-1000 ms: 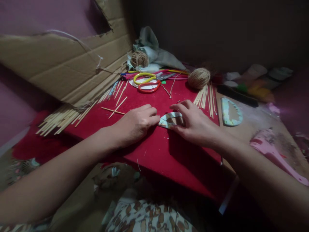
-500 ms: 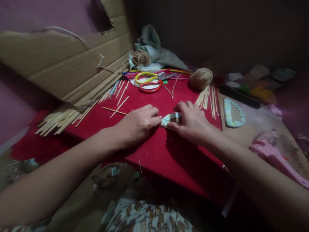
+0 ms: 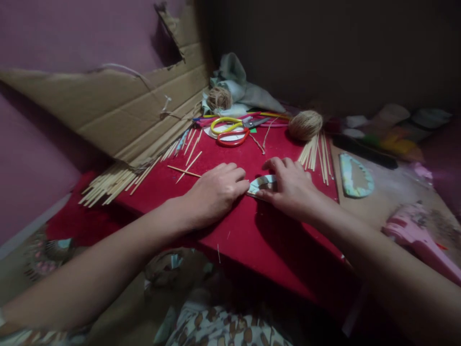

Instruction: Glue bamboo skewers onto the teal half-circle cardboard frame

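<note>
My right hand holds a small pale blue patterned cloth-covered piece low over the red table, thumb at its near edge. Part of the piece is hidden by those fingers. At the piece's left end, my left hand is closed, its fingertips pressed together against the edge. A thin wooden stick crosses another stick on the table, and its right end goes out of sight behind my left hand. To the right lies a similar D-shaped cloth-edged piece with a brown middle.
Scissors with yellow and red handles lie behind my hands. Twine balls sit farther back. Sticks are spread at left beside a cardboard sheet. A pink glue gun lies at the right.
The camera view has shifted, so the whole scene sits slightly lower and farther right. Both hands stay at the cloth-covered piece, with little movement against the table.
</note>
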`<act>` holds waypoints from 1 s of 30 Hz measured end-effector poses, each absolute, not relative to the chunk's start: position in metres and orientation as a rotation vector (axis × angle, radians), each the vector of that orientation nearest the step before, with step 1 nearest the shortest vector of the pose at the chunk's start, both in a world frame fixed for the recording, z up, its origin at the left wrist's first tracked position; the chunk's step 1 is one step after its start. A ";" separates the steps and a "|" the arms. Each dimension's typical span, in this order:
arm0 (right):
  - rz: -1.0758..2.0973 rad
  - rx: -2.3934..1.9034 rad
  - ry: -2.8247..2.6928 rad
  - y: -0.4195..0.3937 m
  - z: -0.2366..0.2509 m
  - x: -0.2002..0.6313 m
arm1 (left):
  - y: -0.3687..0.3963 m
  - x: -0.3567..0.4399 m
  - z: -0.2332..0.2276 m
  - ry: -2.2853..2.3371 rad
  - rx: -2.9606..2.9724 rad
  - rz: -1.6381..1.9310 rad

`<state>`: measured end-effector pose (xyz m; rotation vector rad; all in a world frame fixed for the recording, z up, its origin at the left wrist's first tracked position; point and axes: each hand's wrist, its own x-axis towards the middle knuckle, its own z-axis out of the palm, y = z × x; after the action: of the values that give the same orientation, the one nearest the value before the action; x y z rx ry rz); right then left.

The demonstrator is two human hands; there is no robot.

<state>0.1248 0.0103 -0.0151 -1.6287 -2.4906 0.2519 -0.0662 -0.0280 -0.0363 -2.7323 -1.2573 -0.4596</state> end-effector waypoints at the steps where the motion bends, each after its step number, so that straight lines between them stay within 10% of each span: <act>1: 0.262 -1.611 -2.504 0.011 -0.015 0.126 | -0.028 -0.068 -0.037 -1.271 -2.751 -0.503; 14: 0.195 -1.240 -1.719 0.015 0.014 0.206 | -0.009 -0.071 0.018 -1.458 -2.643 -1.106; 30: -0.217 -1.265 -1.565 0.022 -0.007 0.251 | 0.121 0.074 0.023 -1.789 -2.863 -0.247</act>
<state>0.2505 0.0224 -0.0066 -1.2651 -1.5651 -0.2170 0.0742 0.1210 0.0228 -2.8630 -1.7892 -0.2466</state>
